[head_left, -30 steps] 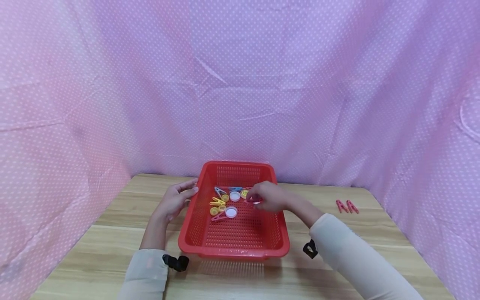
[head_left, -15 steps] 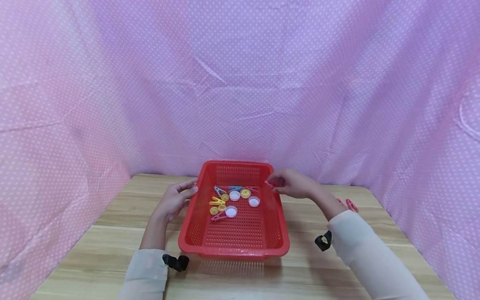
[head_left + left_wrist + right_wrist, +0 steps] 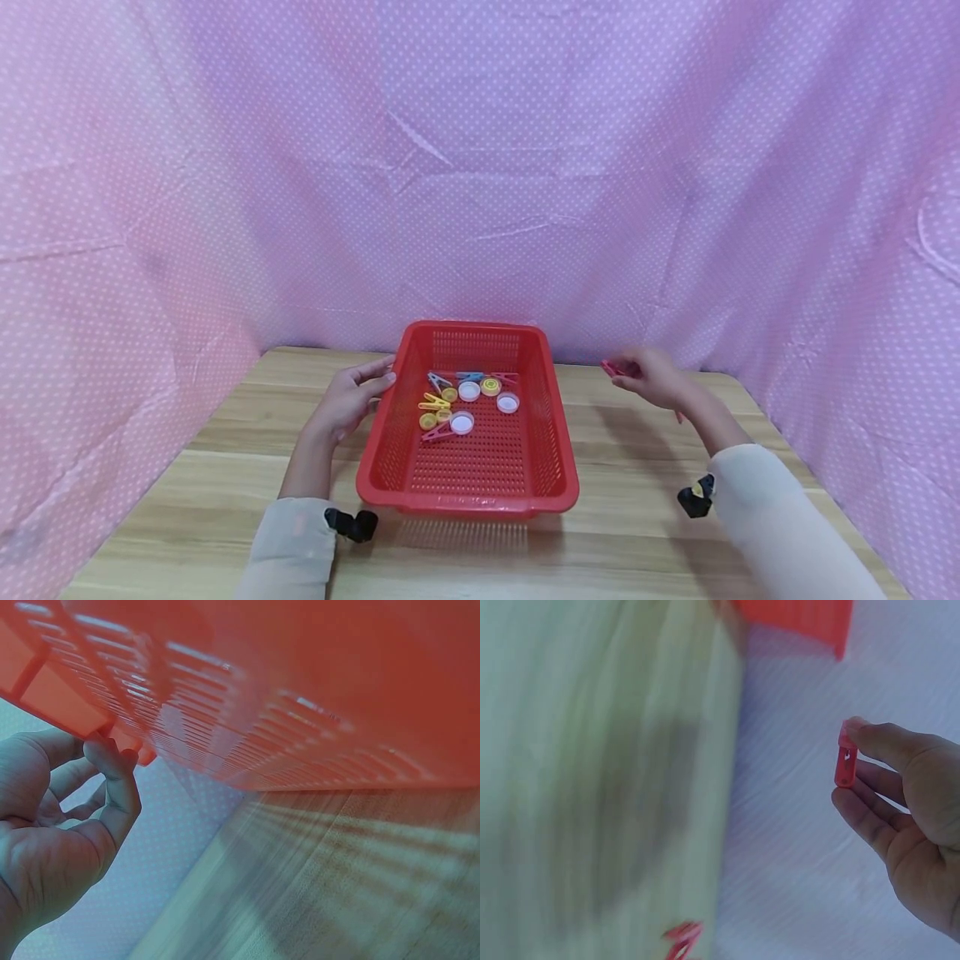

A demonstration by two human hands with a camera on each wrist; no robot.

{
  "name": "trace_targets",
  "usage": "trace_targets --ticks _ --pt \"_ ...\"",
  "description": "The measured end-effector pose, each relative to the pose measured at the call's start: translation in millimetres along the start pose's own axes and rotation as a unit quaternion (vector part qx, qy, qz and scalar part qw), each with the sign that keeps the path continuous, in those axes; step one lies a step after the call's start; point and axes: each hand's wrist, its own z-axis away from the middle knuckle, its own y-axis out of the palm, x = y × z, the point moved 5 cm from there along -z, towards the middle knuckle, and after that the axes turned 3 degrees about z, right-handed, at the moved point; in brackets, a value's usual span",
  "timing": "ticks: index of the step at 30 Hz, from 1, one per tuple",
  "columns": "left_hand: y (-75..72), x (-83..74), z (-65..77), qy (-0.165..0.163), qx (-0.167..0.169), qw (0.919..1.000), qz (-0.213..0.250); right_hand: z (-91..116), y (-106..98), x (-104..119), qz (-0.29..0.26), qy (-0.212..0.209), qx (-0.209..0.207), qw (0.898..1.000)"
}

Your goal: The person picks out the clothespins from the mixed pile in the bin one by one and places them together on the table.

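Note:
A red slotted plastic basket [image 3: 468, 504] stands mid-table, with several clothespins and round caps on its floor. At its left side my left hand [image 3: 347, 404] grips the rim; in the left wrist view the thumb and fingers [image 3: 112, 776] meet at the basket's edge. To the right of the basket, above the table, my right hand [image 3: 655, 379] pinches a pinkish-red clothespin [image 3: 845, 761] between thumb and fingertips. Inside the basket lie a pink clothespin [image 3: 437, 433], a yellow clothespin [image 3: 433, 402], a blue clothespin [image 3: 470, 377], a white cap [image 3: 507, 403] and a yellow cap [image 3: 491, 387].
Another red clothespin [image 3: 681, 941] lies on the wooden table [image 3: 622, 533] at the right, mostly hidden by the right wrist in the head view. A pink dotted cloth [image 3: 480, 208] hangs behind and on both sides of the table.
My right hand has moved from inside the basket out over its right rim and farther right, carrying the pinkish-red clothespin. The left hand and basket have stayed in place.

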Motion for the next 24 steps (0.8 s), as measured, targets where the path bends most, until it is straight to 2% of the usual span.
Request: trace_targets --ticks 9,18,24 --pt "0.2 -0.8 0.1 0.0 0.001 1.0 0.002 30 8 -48 0.025 0.069 -0.008 0.997" --pt "0.6 -0.7 0.6 0.005 0.002 1.0 0.001 42 21 -69 0.034 0.062 -0.023 0.997" --pt "1.4 -1.3 0.8 0.001 -0.001 1.0 0.001 49 29 -76 0.052 0.072 -0.004 0.996"
